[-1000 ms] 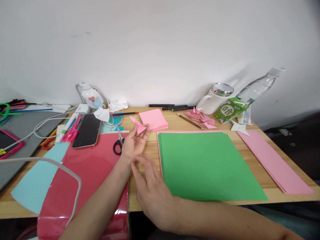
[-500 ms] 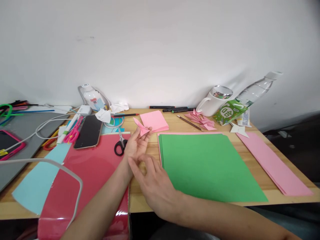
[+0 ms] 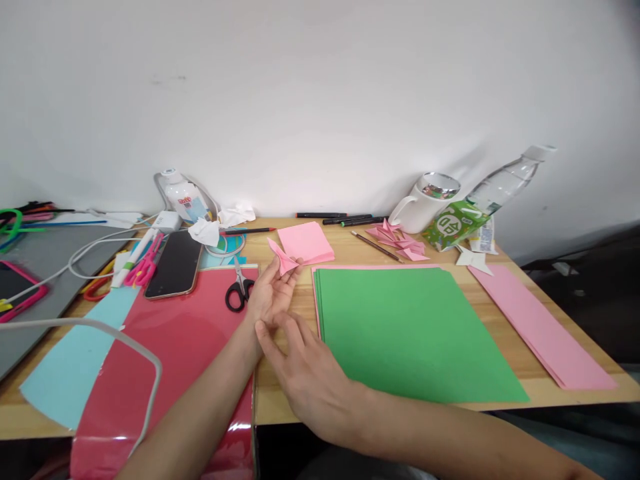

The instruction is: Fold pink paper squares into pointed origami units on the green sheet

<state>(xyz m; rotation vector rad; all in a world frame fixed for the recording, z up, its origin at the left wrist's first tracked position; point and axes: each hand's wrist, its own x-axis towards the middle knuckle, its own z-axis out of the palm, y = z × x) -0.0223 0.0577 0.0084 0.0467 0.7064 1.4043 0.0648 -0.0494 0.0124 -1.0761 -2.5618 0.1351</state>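
Observation:
My left hand (image 3: 270, 297) is palm-up over the desk, its fingertips pinching a small folded pink paper piece (image 3: 281, 257). My right hand (image 3: 303, 377) lies just below it, fingers spread and loose, its fingertips near the left wrist, holding nothing. A stack of small pink square sheets (image 3: 306, 243) sits just behind the folded piece. Black-handled scissors (image 3: 239, 291) rest on a red sheet (image 3: 170, 353) to the left of my left hand.
Green sheets (image 3: 415, 330) over pink ones cover the desk's right middle, with long pink strips (image 3: 540, 327) further right. Folded pink pieces (image 3: 400, 241), a pencil, pens, a white mug (image 3: 425, 200) and a bottle (image 3: 500, 183) line the back. A phone (image 3: 175, 263), cables and markers lie left.
My right hand has slid up and a little left, closer to the left wrist. The left hand still holds the folded pink piece in nearly the same place.

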